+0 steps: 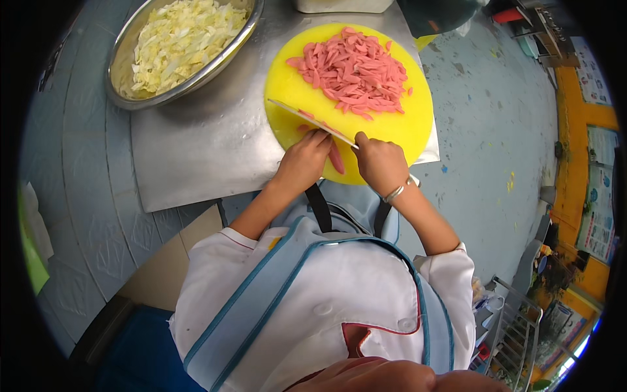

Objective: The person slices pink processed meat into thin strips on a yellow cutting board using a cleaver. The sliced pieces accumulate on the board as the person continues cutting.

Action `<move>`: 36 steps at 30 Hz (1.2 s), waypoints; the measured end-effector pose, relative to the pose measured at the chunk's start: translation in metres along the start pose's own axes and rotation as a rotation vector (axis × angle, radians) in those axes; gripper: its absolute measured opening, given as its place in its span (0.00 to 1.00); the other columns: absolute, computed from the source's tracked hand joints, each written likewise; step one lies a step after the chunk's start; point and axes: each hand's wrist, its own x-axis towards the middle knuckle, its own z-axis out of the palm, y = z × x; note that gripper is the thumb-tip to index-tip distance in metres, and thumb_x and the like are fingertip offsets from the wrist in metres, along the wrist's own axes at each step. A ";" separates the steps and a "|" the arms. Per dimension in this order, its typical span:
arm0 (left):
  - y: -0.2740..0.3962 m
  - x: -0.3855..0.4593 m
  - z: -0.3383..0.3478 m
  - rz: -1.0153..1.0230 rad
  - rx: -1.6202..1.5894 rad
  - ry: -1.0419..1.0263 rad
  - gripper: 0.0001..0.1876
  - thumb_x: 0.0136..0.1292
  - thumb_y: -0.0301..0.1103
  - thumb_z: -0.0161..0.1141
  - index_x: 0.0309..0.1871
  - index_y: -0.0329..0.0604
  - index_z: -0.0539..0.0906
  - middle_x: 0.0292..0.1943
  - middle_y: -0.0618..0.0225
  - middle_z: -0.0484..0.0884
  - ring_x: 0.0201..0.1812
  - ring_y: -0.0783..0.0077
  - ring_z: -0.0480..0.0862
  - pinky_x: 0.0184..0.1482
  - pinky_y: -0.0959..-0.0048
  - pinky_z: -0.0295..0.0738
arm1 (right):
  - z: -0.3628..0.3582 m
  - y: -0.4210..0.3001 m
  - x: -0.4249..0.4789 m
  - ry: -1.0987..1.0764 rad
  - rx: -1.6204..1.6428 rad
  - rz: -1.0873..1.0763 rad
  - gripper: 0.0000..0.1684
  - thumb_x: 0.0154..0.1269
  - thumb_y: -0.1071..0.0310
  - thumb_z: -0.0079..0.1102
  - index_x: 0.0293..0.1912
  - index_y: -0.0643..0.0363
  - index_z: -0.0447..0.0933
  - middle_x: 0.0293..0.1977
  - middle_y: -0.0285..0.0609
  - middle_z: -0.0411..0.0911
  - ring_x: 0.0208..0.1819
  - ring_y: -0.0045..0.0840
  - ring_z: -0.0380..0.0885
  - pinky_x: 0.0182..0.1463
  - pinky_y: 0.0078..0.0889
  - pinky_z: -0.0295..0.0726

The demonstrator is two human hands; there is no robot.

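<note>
My right hand [382, 161] is closed around the handle end of a wide-bladed knife [313, 122], which lies slantwise over a round yellow cutting board [416, 112]. Pink slices cling along the blade. Bent fingers of my left hand [306, 157] rest against the blade's near side, over a piece of pink sausage [336, 158]; how firmly they grip it cannot be told. Beyond the knife, a heap of sliced pink sausage [355, 71] covers the board's far part. The board sits on a metal table [205, 152].
A steel bowl [196, 90] of chopped pale cabbage [181, 49] stands at the table's far left. At the far edge is a metal container [343, 6], partly out of view. A dark bin-like object [431, 17] is beyond the right corner. A metal rack [514, 333] stands lower right.
</note>
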 end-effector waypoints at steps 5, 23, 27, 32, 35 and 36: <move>-0.012 -0.003 0.014 0.135 0.013 0.198 0.17 0.54 0.21 0.53 0.49 0.31 0.79 0.48 0.55 0.79 0.50 0.55 0.79 0.52 0.64 0.77 | -0.015 0.005 0.000 -0.011 0.068 0.036 0.08 0.63 0.64 0.57 0.34 0.59 0.73 0.18 0.48 0.77 0.22 0.42 0.79 0.27 0.41 0.77; -0.004 0.002 0.006 0.114 -0.003 0.069 0.12 0.57 0.23 0.57 0.45 0.34 0.82 0.47 0.59 0.81 0.50 0.59 0.81 0.51 0.67 0.77 | -0.004 0.008 0.006 -0.002 0.170 0.112 0.12 0.61 0.60 0.58 0.36 0.59 0.78 0.24 0.53 0.80 0.27 0.46 0.80 0.33 0.45 0.79; -0.026 0.009 -0.021 0.053 0.150 0.271 0.08 0.58 0.24 0.55 0.41 0.38 0.81 0.41 0.59 0.79 0.46 0.56 0.80 0.47 0.65 0.77 | -0.014 0.027 0.012 0.036 0.175 0.201 0.14 0.61 0.57 0.57 0.36 0.59 0.81 0.26 0.53 0.80 0.30 0.46 0.81 0.37 0.48 0.78; -0.092 0.055 0.012 -0.092 0.129 0.277 0.07 0.62 0.24 0.52 0.40 0.39 0.79 0.37 0.55 0.76 0.41 0.48 0.78 0.43 0.56 0.75 | 0.025 0.069 -0.011 0.219 0.421 0.254 0.14 0.57 0.62 0.61 0.39 0.62 0.80 0.29 0.57 0.80 0.33 0.52 0.79 0.40 0.49 0.77; -0.095 0.101 0.018 -0.225 0.115 0.295 0.11 0.66 0.28 0.47 0.48 0.37 0.76 0.44 0.45 0.76 0.40 0.40 0.77 0.42 0.52 0.74 | 0.036 0.070 -0.017 0.251 0.295 0.273 0.15 0.59 0.60 0.61 0.33 0.65 0.77 0.27 0.58 0.78 0.30 0.53 0.78 0.35 0.51 0.76; -0.098 0.105 0.011 -0.308 0.051 0.252 0.10 0.65 0.27 0.50 0.46 0.38 0.79 0.42 0.46 0.77 0.41 0.42 0.78 0.42 0.54 0.74 | 0.026 0.060 -0.015 0.164 0.354 0.373 0.15 0.59 0.60 0.61 0.33 0.65 0.78 0.26 0.59 0.78 0.29 0.53 0.78 0.34 0.49 0.77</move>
